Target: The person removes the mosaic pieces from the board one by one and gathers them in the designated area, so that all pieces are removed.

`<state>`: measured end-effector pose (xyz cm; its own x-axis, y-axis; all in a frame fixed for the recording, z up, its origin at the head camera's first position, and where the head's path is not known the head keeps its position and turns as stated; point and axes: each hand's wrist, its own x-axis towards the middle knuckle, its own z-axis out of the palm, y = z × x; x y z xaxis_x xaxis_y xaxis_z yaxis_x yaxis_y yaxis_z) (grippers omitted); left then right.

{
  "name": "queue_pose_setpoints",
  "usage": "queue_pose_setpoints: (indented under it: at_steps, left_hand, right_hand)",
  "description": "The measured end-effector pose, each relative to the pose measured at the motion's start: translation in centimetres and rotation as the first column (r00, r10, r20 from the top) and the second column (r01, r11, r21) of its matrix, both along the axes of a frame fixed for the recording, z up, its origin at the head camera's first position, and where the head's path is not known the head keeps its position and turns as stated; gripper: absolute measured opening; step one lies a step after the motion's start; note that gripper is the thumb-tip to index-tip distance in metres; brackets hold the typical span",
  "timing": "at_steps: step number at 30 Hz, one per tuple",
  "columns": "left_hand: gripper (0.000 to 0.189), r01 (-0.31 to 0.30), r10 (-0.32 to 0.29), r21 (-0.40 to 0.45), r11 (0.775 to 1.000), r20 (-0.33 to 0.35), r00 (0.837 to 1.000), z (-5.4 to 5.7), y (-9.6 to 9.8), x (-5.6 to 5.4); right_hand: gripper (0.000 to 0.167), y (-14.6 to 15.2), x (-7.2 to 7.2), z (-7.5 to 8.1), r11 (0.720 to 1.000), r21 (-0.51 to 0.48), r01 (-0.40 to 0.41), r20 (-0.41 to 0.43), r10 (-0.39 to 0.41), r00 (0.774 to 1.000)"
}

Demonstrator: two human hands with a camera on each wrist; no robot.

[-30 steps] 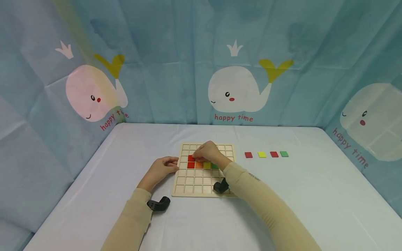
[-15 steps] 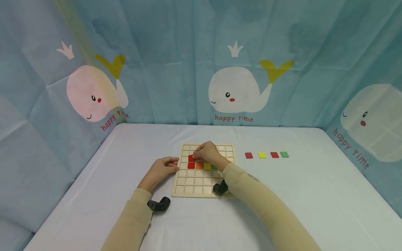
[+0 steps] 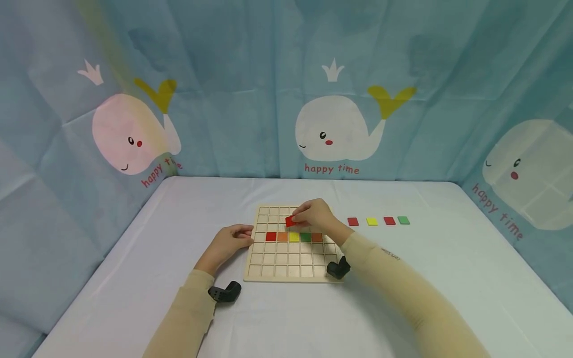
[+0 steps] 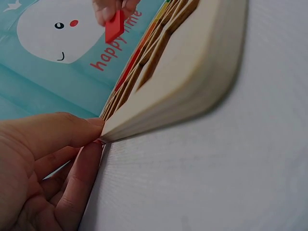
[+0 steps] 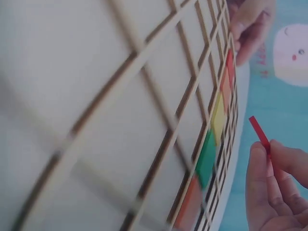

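My right hand point(image 3: 317, 216) pinches a red square tile point(image 3: 289, 221) between thumb and fingers, above the upper half of a wooden grid board point(image 3: 280, 271). The right wrist view shows that tile point(image 5: 259, 131) tilted and apart from the board. One row of the grid holds a red tile point(image 3: 271, 236), an orange tile point(image 3: 282, 237), a yellow tile point(image 3: 294, 236), a green tile point(image 3: 306, 237) and another orange tile point(image 3: 317, 237). At the board's left edge, my left hand point(image 3: 228, 243) grips the rim with thumb and finger, seen closely in the left wrist view.
Right of the board, a loose red tile point(image 3: 352, 222), yellow tile point(image 3: 372, 221), second red tile point(image 3: 389, 221) and green tile point(image 3: 404, 220) lie in a line on the white table point(image 3: 447, 258). A blue whale-print curtain point(image 3: 250, 124) stands behind.
The right hand has lifted the red tile off the cell above the row's red tile and moved it to the right. My left hand stays at the board's edge.
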<state>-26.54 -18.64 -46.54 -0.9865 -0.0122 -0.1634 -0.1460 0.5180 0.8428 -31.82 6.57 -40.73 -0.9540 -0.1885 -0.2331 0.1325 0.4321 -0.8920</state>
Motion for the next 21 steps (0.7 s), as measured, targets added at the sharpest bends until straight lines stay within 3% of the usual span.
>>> queue_pose_setpoints:
  at_steps: [11, 21]
  left_hand:
    - [0.046, -0.003, 0.003, 0.020, 1.000, -0.009, 1.000, -0.6, -0.2, 0.0]
    - [0.045, -0.010, 0.010, 0.018, 1.000, -0.009, 1.000, -0.1, 0.1, -0.2]
  right_hand:
    - [0.019, 4.4, -0.1, -0.1, 0.996, 0.067, 0.055, 0.035, -0.057, 0.998]
    - [0.025, 6.6, -0.3, 0.1, 0.992, 0.056, 0.113, 0.068, -0.117, 0.991]
